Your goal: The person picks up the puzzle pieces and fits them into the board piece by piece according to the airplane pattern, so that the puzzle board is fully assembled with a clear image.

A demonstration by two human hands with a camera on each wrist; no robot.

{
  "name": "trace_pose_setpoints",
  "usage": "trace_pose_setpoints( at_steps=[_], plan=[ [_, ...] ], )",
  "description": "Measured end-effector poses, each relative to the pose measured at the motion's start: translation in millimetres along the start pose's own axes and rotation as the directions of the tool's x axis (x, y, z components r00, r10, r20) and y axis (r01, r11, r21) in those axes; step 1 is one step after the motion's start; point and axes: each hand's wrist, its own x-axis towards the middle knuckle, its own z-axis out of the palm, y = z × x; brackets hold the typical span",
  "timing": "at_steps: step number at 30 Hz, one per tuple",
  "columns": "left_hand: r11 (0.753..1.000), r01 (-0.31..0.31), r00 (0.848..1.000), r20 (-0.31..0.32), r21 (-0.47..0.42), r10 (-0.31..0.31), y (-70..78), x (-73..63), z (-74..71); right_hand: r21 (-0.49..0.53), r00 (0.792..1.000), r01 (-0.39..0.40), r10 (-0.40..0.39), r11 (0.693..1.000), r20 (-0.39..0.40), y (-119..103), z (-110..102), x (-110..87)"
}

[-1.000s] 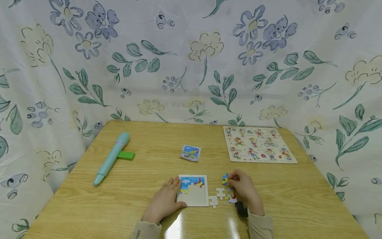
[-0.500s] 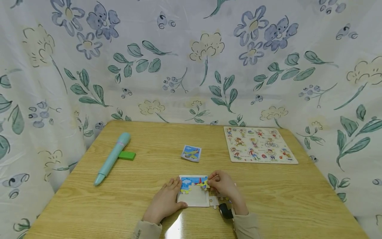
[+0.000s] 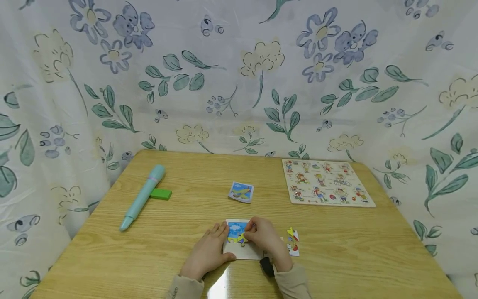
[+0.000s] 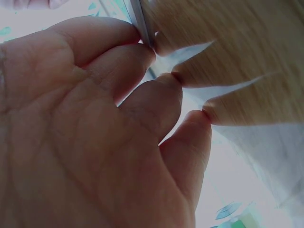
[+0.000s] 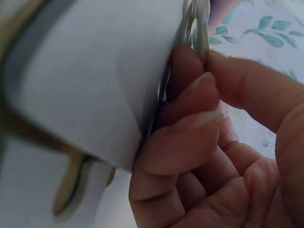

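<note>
A small jigsaw tray [image 3: 244, 252] with a pale rim lies at the front middle of the table in the head view. Joined blue and yellow pieces [image 3: 235, 227] fill part of its upper left. My left hand [image 3: 210, 250] rests along the tray's left side, fingers extended and thumb at the lower edge; the left wrist view shows its fingertips [image 4: 192, 121] down at the wood. Over the tray, my right hand [image 3: 267, 238] pinches a yellow-and-blue puzzle piece [image 3: 242, 240] between thumb and fingers, right beside the joined pieces. The hand hides the tray's right part.
Several loose puzzle pieces [image 3: 293, 244] lie right of the tray, some behind my right wrist. Behind it is a picture card [image 3: 241, 192] of a plane. A figure puzzle board [image 3: 328, 182] lies back right. At left are a teal pen-shaped object [image 3: 142, 198] and a green block [image 3: 161, 194].
My right hand has picked up the puzzle piece from the loose ones and carried it left, over the tray to the joined pieces. The left hand has stayed on the tray's edge.
</note>
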Motion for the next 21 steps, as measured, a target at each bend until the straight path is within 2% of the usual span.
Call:
trace_pose_setpoints(
  at_steps=[6,14,21],
  plan=[
    [1.000,0.003,1.000,0.001,0.006,-0.003,0.2,-0.2,-0.5,-0.021,1.000,-0.008,0.008,1.000,0.003,-2.3,3.4,1.7],
    [1.000,0.002,1.000,0.002,0.002,-0.002,1.5,-1.3,-1.7,-0.153,0.998,0.029,-0.038,0.988,-0.054,-4.6,6.5,1.4],
    [1.000,0.006,1.000,0.013,-0.002,-0.006,0.1,-0.7,-1.3,-0.014,0.999,0.041,-0.041,0.999,-0.006,4.9,0.3,1.2]
  ],
)
